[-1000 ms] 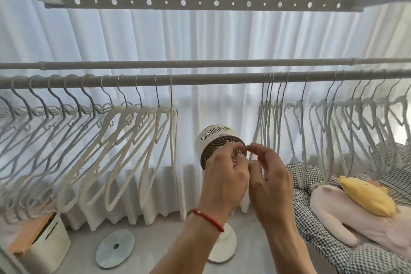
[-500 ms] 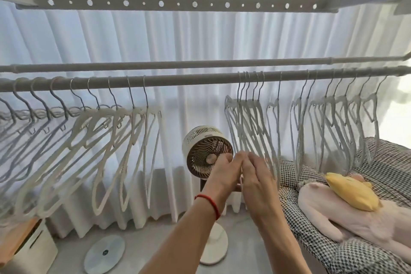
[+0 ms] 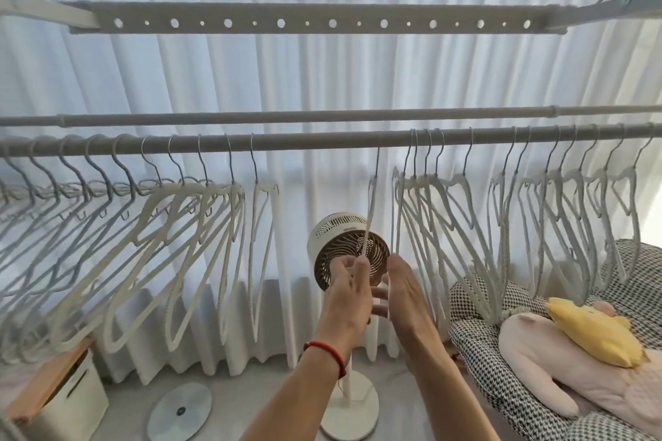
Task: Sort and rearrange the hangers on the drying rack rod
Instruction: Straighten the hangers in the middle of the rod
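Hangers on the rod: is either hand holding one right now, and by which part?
The left hand pinches the lower end of the lone hanger hanging in the gap on the rod. The right hand is open beside it, holding nothing.

My left hand [image 3: 345, 292] pinches the lower end of a single white hanger [image 3: 370, 211] that hangs alone on the near rod [image 3: 315, 141], between a left bunch [image 3: 161, 243] and a right bunch [image 3: 501, 225]. My right hand [image 3: 404, 292] is just beside it, fingers straight, perhaps touching the hanger. The fan [image 3: 351, 249] stands beyond.
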The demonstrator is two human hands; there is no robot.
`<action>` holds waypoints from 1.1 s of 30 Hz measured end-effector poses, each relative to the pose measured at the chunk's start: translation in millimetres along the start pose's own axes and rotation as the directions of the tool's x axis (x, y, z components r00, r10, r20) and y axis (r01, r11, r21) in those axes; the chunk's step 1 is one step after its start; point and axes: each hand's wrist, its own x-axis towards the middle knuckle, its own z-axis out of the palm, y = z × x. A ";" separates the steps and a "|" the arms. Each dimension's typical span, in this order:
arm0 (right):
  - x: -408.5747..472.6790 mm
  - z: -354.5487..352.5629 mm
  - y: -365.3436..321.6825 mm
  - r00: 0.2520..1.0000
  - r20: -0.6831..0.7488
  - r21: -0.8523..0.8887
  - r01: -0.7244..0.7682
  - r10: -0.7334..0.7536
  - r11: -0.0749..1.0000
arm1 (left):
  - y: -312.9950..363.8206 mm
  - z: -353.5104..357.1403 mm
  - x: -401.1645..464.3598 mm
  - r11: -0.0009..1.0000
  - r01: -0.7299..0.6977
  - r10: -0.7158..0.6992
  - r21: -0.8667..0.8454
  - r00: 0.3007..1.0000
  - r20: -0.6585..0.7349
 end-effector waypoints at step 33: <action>-6.2 84.1 16.9 0.976 0.211 -0.081 0.062 -0.043 0.995 | 5.7 -78.2 -34.2 0.998 0.043 -0.025 0.056 0.957 -0.287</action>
